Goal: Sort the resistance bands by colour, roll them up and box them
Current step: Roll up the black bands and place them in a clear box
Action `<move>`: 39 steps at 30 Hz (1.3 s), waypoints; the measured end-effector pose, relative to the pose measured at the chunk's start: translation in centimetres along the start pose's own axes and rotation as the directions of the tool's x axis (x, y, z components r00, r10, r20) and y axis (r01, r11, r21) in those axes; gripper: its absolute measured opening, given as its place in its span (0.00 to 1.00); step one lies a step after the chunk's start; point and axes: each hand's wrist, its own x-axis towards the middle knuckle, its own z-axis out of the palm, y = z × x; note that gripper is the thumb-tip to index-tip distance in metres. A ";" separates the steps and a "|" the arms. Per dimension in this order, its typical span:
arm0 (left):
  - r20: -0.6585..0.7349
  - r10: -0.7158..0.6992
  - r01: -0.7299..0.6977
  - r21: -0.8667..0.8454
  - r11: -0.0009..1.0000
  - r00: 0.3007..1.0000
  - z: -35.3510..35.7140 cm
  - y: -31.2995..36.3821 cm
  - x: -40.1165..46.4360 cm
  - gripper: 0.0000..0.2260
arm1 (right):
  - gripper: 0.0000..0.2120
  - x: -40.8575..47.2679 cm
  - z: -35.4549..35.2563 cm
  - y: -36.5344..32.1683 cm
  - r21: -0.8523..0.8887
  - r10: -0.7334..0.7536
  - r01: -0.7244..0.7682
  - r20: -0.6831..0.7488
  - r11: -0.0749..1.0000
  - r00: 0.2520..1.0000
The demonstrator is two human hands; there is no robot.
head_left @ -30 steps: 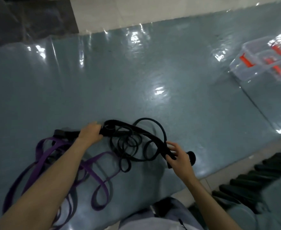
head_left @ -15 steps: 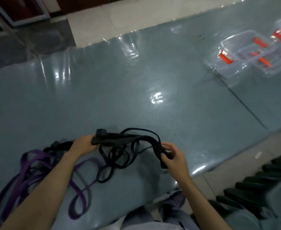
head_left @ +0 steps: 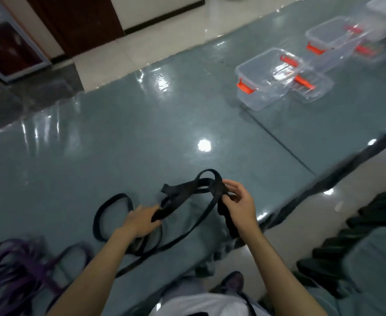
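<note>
Both hands grasp the black bands (head_left: 185, 190) above the near table (head_left: 141, 137): left hand (head_left: 141, 221) grips a strand, right hand (head_left: 238, 205) pinches the loops. Purple bands (head_left: 16, 265) lie near left; clear boxes (head_left: 265, 78) sit far right.

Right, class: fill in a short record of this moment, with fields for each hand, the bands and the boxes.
left hand: left hand grips the black band low down
right hand: right hand pinches the same band's upper loop
purple bands: purple bands heaped on the mat, near left
boxes: clear boxes with orange clips, far right; contents unclear
</note>
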 end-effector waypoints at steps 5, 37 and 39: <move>-0.115 -0.097 0.117 0.180 0.977 0.989 2.5 -1.0 -0.9 0.39 | 0.16 0.8 -2.4 1.0 -0.074 0.022 -0.018 0.054 0.997 0.998; -0.351 -0.039 -0.311 -0.871 0.380 0.935 -10.3 18.4 -0.2 0.42 | 0.14 3.2 -1.2 -3.8 -0.054 -0.028 0.025 -0.056 0.998 0.998; -0.358 -0.030 -0.335 -0.897 0.287 0.933 -10.9 21.5 0.1 0.41 | 0.13 3.5 -3.3 -5.0 -0.051 -0.050 0.044 -0.131 0.998 0.990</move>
